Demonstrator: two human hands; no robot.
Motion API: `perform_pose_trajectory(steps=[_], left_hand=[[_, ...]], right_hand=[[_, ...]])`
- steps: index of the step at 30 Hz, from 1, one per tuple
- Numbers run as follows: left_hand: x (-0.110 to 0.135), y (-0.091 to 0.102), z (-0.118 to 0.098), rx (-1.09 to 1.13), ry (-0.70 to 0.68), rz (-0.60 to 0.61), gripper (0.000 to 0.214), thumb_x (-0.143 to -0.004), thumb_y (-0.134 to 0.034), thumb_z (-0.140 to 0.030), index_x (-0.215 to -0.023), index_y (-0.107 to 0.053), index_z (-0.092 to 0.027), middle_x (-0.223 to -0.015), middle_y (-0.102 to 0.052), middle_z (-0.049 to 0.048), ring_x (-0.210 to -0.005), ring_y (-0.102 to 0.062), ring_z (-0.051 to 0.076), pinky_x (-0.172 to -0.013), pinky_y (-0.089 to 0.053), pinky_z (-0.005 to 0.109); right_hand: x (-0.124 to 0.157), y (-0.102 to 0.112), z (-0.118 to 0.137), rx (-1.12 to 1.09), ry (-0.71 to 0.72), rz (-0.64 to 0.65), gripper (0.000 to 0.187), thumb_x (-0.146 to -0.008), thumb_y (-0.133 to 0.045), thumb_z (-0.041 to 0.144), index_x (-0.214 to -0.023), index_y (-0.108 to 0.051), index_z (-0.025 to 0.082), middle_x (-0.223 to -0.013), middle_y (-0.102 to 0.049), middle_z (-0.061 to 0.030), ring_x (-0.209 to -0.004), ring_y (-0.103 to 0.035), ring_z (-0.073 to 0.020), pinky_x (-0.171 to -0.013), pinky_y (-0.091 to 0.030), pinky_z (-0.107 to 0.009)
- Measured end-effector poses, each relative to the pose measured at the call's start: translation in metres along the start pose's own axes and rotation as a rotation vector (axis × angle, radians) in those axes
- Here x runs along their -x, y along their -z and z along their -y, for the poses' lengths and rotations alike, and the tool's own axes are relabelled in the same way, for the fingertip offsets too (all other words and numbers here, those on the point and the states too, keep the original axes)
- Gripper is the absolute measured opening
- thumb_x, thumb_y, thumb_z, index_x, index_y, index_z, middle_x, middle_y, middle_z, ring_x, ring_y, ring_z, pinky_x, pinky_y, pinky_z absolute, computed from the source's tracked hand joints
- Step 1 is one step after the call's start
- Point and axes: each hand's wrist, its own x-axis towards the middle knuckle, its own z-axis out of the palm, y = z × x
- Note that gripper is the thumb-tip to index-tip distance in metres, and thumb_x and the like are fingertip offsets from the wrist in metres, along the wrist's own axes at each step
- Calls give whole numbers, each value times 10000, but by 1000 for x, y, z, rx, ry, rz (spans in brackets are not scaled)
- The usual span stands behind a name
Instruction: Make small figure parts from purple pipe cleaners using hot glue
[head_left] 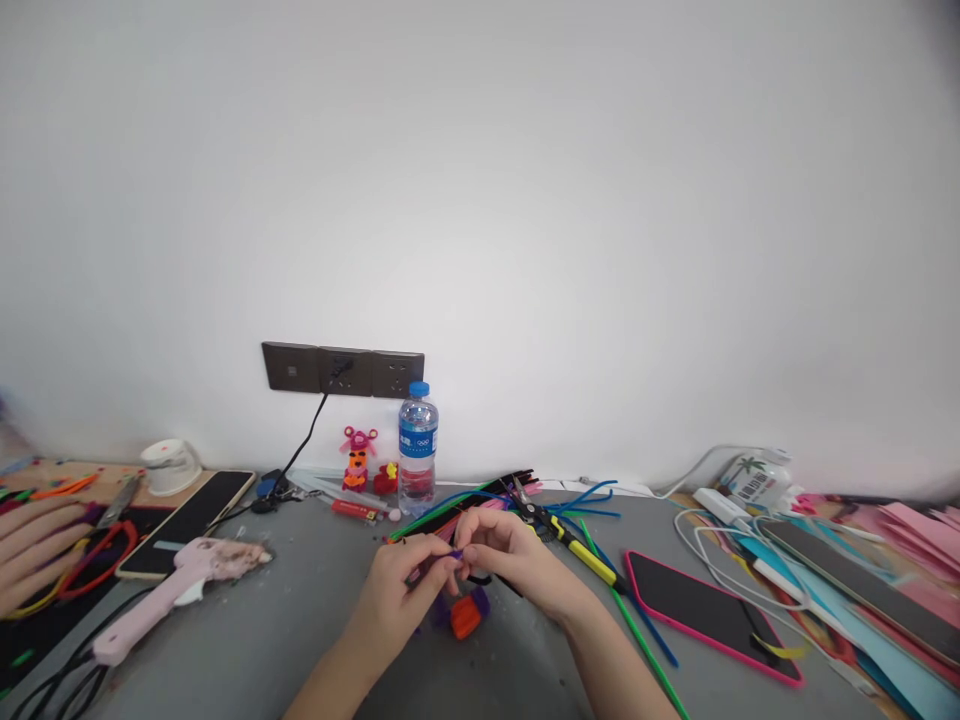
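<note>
My left hand (401, 590) and my right hand (514, 565) meet at the front middle of the table, thumbs and forefingers pinched together. Between the fingertips shows a small bit of purple pipe cleaner (456, 554), mostly hidden by the fingers. Just beneath them is an orange and purple fuzzy piece (466, 616); whether it hangs from the purple bit or lies on the table, I cannot tell. Yellow-and-black pliers (574, 545) lie beside my right hand. Behind both hands is a pile of coloured pipe cleaners (480, 495).
A water bottle (418, 450) and a pink-orange fuzzy figure (358, 460) stand by the wall. A pink glue gun (172, 595) and a phone (187, 525) lie left, near another person's hand (41, 550). To the right are a pink-edged phone (709, 615) and a white cable (701, 545).
</note>
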Motion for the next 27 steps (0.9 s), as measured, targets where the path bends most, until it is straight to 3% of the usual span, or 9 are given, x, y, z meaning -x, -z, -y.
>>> perform_pose_trajectory(steps=[7, 10, 15, 19, 27], left_hand=[[0, 0, 5, -7, 39, -41, 231, -902, -525, -314, -792, -680, -184, -677, -713, 24, -629, -629, 155, -603, -431, 220], [0, -3, 5, 126, 124, -2, 300, -925, -468, -373, -834, -667, -168, -677, -706, 41, -598, -611, 154, -568, -436, 220], [0, -10, 4, 358, 230, 44, 431, -935, -406, -474, -744, -619, -153, -550, -644, 30, -488, -533, 130, -496, -409, 212], [-1, -8, 1, 438, 252, 72, 437, -914, -440, -509, -725, -608, -152, -539, -617, 16, -489, -499, 121, -499, -381, 210], [4, 0, -7, 341, 169, 303, 477, -924, -426, -496, -684, -649, -150, -501, -606, 15, -490, -551, 134, -581, -409, 220]], right_hand=[[-3, -6, 6, 113, 83, -65, 235, -778, -728, 355, -763, -604, 156, -708, -623, -2, -642, -591, -130, -593, -411, -242], [-3, -5, 5, 170, 105, -89, 233, -792, -710, 371, -770, -613, 161, -686, -575, 11, -620, -555, -124, -586, -399, -246], [-3, -3, -1, 167, 119, -94, 222, -809, -692, 375, -804, -615, 167, -735, -563, 3, -654, -564, -137, -615, -414, -259], [-1, -3, 1, 104, 54, -10, 217, -805, -702, 358, -807, -605, 165, -685, -590, 7, -630, -555, -131, -605, -396, -249], [3, 7, -6, -128, -139, 199, 289, -697, -801, 328, -765, -586, 148, -686, -618, 4, -632, -584, -122, -601, -396, -222]])
